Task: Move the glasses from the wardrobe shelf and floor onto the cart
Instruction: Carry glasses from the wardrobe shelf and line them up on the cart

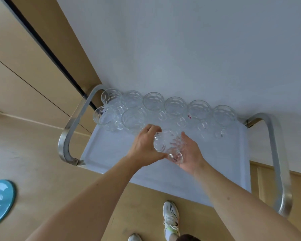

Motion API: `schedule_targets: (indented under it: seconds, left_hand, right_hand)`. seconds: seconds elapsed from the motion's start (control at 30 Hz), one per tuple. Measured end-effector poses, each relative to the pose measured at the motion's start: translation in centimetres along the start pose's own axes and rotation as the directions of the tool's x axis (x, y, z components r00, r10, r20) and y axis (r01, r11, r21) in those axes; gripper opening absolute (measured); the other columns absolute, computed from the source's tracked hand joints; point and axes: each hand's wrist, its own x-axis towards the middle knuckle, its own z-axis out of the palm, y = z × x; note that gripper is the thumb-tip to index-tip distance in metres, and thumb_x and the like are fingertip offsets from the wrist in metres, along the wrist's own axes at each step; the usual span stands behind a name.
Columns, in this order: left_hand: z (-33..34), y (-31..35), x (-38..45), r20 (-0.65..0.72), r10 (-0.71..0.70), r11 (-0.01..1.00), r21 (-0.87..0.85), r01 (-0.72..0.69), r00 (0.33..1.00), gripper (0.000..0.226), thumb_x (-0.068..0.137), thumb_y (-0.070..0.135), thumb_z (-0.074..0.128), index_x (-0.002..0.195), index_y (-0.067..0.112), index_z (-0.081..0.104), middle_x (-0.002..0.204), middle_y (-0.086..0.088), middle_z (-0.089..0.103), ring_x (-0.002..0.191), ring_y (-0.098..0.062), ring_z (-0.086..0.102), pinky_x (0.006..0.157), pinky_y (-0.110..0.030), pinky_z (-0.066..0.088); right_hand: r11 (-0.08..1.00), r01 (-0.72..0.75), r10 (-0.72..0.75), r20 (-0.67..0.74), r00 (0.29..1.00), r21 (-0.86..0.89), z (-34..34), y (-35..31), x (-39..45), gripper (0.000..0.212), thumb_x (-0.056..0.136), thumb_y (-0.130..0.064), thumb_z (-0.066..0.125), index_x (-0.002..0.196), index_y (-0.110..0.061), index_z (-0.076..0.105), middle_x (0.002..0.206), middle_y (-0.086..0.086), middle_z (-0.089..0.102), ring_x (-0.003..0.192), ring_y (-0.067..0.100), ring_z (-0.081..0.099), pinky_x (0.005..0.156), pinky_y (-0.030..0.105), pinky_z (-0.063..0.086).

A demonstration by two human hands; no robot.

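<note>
A white cart point(111, 150) with metal handles stands against the wall. Several clear patterned glass mugs point(175, 106) line its far edge, and two more sit in a second row at the left point(133, 119). Both my hands hold one clear glass mug point(167, 142) just above the cart top, in front of the back row. My left hand point(146, 146) grips its left side from above. My right hand point(189, 153) cups it from the right and below, near its handle.
The left metal handle point(68, 136) and the right metal handle point(278, 162) rise at the cart's ends. A wooden wardrobe point(24, 66) stands at the left. A blue round disc point(0, 200) lies on the floor. My white shoes point(170, 218) are below the cart.
</note>
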Motion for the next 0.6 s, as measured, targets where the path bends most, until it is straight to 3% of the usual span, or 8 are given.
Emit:
schedule_targets:
  seconds: [0.1,0.2,0.23,0.3,0.37,0.4,0.47,0.6]
  left_hand:
    - [0.5,-1.2,-1.2,0.009,-0.061,0.998,0.018,0.061,0.998,0.083,0.056,0.031,0.093,0.124,0.015,0.05,0.116,0.008,0.045,0.1,-0.016,0.053,0.078,-0.009,0.035]
    - [0.0,-2.2,-1.9,0.057,-0.103,0.989,0.108,0.097,0.993,0.092,0.065,0.024,0.088,0.143,0.017,0.04,0.14,-0.001,0.041,0.127,-0.024,0.045,0.098,-0.025,0.039]
    - [-0.4,-2.5,-2.1,0.05,-0.11,0.984,0.145,0.102,0.993,0.092,0.069,0.024,0.086,0.147,0.018,0.038,0.145,-0.002,0.038,0.133,-0.025,0.039,0.104,-0.03,0.038]
    - [-1.0,-3.0,-2.4,-0.009,-0.093,0.975,0.203,0.093,0.996,0.084,0.076,0.024,0.081,0.148,0.018,0.039,0.148,-0.004,0.039,0.138,-0.026,0.034,0.109,-0.034,0.037]
    - [-1.4,-3.4,-2.6,-0.082,-0.07,0.969,0.233,0.088,0.994,0.074,0.078,0.023,0.079,0.144,0.014,0.046,0.145,-0.007,0.045,0.137,-0.028,0.037,0.109,-0.039,0.038]
    - [-1.6,-3.7,-2.6,-0.109,-0.072,0.966,0.238,0.096,0.991,0.072,0.079,0.023,0.078,0.143,0.013,0.047,0.143,-0.008,0.047,0.136,-0.029,0.038,0.109,-0.041,0.039]
    - [-1.8,-4.0,-2.8,-0.14,-0.087,0.961,0.248,0.12,0.986,0.069,0.08,0.024,0.077,0.142,0.014,0.048,0.142,-0.008,0.048,0.137,-0.029,0.037,0.11,-0.042,0.038]
    - [-2.0,-4.9,-3.2,-0.166,-0.133,0.953,0.251,0.173,0.977,0.07,0.082,0.025,0.076,0.144,0.015,0.046,0.145,-0.009,0.046,0.139,-0.029,0.033,0.113,-0.044,0.037]
  right_hand:
    - [0.991,0.074,-0.072,0.02,0.997,-0.109,0.5,-0.7,-0.4,0.055,0.09,-0.045,0.069,0.126,-0.003,0.065,0.122,0.021,0.068,0.106,0.038,0.068,0.086,0.053,0.058]
    - [0.936,0.147,-0.209,-0.166,0.964,-0.321,2.1,-1.4,-0.3,0.075,0.069,-0.025,0.09,0.135,-0.014,0.056,0.123,0.015,0.064,0.102,0.031,0.069,0.083,0.047,0.061]
    - [0.861,0.184,-0.312,-0.207,0.927,-0.474,2.9,-1.4,-0.1,0.087,0.064,-0.023,0.094,0.14,-0.022,0.051,0.126,0.009,0.06,0.106,0.025,0.067,0.081,0.04,0.059]
    - [0.592,0.258,-0.519,-0.116,0.847,-0.763,4.1,-0.9,0.4,0.103,0.057,-0.024,0.097,0.145,-0.03,0.044,0.132,-0.003,0.044,0.117,0.012,0.053,0.09,0.027,0.046]
    - [0.311,0.297,-0.613,0.048,0.789,-0.903,4.8,0.1,1.5,0.109,0.056,-0.024,0.096,0.148,-0.031,0.039,0.134,-0.004,0.033,0.122,0.012,0.043,0.095,0.021,0.036]
    - [0.227,0.294,-0.63,0.09,0.772,-0.928,5.1,0.4,2.1,0.109,0.057,-0.024,0.094,0.149,-0.03,0.037,0.136,-0.001,0.03,0.124,0.016,0.042,0.095,0.021,0.035]
    - [0.18,0.267,-0.655,0.088,0.751,-0.947,5.4,0.8,3.3,0.107,0.059,-0.022,0.092,0.149,-0.029,0.034,0.14,0.003,0.027,0.127,0.023,0.04,0.094,0.023,0.036]
    - [0.202,0.26,-0.689,0.052,0.723,-0.944,5.3,1.0,5.3,0.103,0.061,-0.026,0.09,0.147,-0.027,0.035,0.141,0.005,0.027,0.127,0.027,0.039,0.094,0.026,0.034]
